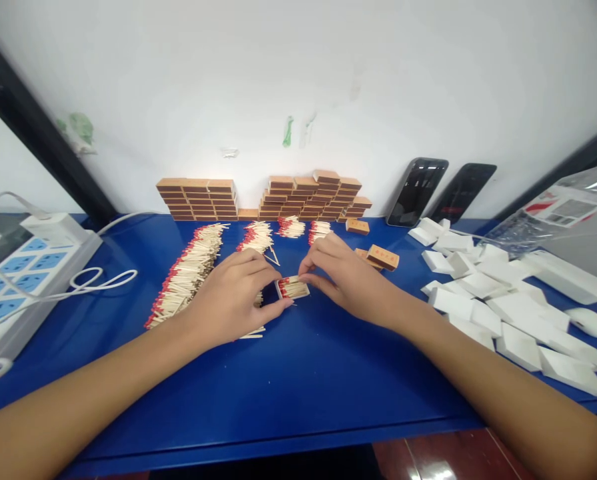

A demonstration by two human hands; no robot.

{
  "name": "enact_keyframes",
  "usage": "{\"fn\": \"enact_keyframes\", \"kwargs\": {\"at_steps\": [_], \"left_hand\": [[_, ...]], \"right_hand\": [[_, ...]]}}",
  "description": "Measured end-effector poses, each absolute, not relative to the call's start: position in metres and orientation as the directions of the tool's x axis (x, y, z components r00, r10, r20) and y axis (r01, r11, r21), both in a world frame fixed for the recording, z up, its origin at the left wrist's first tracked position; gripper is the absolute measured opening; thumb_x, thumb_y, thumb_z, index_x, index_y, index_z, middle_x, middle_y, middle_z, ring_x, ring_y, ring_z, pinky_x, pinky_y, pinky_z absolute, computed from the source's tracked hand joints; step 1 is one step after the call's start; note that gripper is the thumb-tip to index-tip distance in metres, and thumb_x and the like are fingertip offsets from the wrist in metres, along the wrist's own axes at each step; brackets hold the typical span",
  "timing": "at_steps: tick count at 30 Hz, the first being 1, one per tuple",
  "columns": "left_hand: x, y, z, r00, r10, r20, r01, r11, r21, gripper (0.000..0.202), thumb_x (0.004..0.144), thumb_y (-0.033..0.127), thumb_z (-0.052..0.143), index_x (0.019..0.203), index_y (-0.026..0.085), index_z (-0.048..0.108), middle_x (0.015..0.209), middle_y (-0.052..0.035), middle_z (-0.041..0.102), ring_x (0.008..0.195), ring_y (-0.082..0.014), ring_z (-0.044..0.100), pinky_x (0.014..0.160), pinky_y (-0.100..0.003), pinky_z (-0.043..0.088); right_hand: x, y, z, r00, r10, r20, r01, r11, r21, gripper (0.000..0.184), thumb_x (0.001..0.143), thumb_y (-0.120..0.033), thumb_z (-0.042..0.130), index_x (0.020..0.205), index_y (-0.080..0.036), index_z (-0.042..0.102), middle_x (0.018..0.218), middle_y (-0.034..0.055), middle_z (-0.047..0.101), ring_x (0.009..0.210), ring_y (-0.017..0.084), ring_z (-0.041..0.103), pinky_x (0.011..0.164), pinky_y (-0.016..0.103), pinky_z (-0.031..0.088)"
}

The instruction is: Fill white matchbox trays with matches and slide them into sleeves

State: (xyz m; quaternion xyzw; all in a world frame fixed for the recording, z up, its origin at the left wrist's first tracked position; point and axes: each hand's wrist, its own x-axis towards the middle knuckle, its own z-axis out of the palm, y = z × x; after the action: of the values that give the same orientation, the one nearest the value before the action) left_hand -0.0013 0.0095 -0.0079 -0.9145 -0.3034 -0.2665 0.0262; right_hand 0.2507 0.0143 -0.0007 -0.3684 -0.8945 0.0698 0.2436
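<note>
A small white matchbox tray point(306, 291) filled with red-tipped matches point(292, 287) lies on the blue table between my hands. My left hand point(233, 293) curves around its left end, thumb at the near corner and forefinger at the far one, gripping it. Over the tray's right end, the thumb and fingers of my right hand point(348, 280) are pinched together on the ends of the matches. A long heap of matches point(188, 273) spreads behind my left hand and is partly hidden by it. Smaller match piles point(256, 237) lie farther back.
Closed matchboxes point(308, 197) are stacked along the wall, with a few loose ones point(383, 257) beyond my right hand. Many white trays point(483, 280) are scattered at right near a white mouse point(591, 322). Two phones point(418, 192) lean on the wall. A power strip point(28, 280) with cables stands left.
</note>
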Motion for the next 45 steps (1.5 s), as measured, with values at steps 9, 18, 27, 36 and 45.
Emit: {"fn": "enact_keyframes", "kwargs": {"at_steps": [9, 18, 27, 36, 45], "left_hand": [[-0.001, 0.010, -0.009, 0.676, 0.530, 0.512, 0.544, -0.827, 0.139, 0.023, 0.097, 0.039, 0.073, 0.108, 0.019, 0.075, 0.096, -0.0069, 0.078, 0.096, -0.0257, 0.070, 0.090, -0.042, 0.059], [-0.001, 0.009, -0.009, 0.678, 0.532, 0.506, 0.542, -0.828, 0.144, 0.021, 0.096, 0.040, 0.074, 0.101, 0.019, 0.076, 0.097, -0.0068, 0.078, 0.100, -0.0262, 0.070, 0.093, -0.042, 0.059], [0.000, 0.009, -0.009, 0.684, 0.511, 0.521, 0.521, -0.842, 0.143, 0.025, 0.097, 0.040, 0.074, 0.102, 0.016, 0.077, 0.095, -0.0068, 0.076, 0.098, -0.0251, 0.068, 0.092, -0.041, 0.058], [-0.001, 0.008, -0.010, 0.685, 0.520, 0.510, 0.531, -0.836, 0.139, 0.025, 0.097, 0.041, 0.073, 0.101, 0.017, 0.077, 0.095, -0.0065, 0.076, 0.098, -0.0255, 0.069, 0.091, -0.041, 0.058], [0.000, 0.008, -0.009, 0.682, 0.515, 0.520, 0.524, -0.840, 0.144, 0.025, 0.096, 0.040, 0.074, 0.101, 0.016, 0.076, 0.095, -0.0062, 0.077, 0.097, -0.0252, 0.069, 0.091, -0.041, 0.057]], "right_hand": [[0.249, 0.013, -0.002, -0.631, 0.674, 0.384, 0.578, 0.738, -0.347, 0.014, 0.106, -0.026, 0.057, 0.100, -0.023, 0.069, 0.100, 0.0084, 0.066, 0.098, 0.025, 0.055, 0.086, 0.040, 0.047], [0.288, 0.052, -0.013, -0.472, 0.770, 0.430, 0.782, 0.591, -0.200, 0.012, 0.100, -0.030, 0.065, 0.101, -0.021, 0.071, 0.102, 0.0127, 0.067, 0.101, 0.032, 0.059, 0.090, 0.048, 0.046], [0.289, 0.060, -0.022, -0.470, 0.820, 0.326, 0.790, 0.555, -0.260, 0.015, 0.101, -0.027, 0.059, 0.090, -0.021, 0.066, 0.098, 0.0109, 0.066, 0.097, 0.028, 0.057, 0.086, 0.042, 0.047], [0.300, 0.068, -0.018, -0.435, 0.812, 0.391, 0.805, 0.545, -0.237, 0.016, 0.101, -0.029, 0.059, 0.093, -0.021, 0.070, 0.094, 0.0114, 0.068, 0.097, 0.030, 0.059, 0.087, 0.044, 0.044], [0.296, 0.068, -0.021, -0.473, 0.801, 0.366, 0.810, 0.559, -0.176, 0.020, 0.100, -0.024, 0.058, 0.084, -0.020, 0.068, 0.090, 0.0103, 0.068, 0.092, 0.028, 0.058, 0.089, 0.044, 0.041]]}}
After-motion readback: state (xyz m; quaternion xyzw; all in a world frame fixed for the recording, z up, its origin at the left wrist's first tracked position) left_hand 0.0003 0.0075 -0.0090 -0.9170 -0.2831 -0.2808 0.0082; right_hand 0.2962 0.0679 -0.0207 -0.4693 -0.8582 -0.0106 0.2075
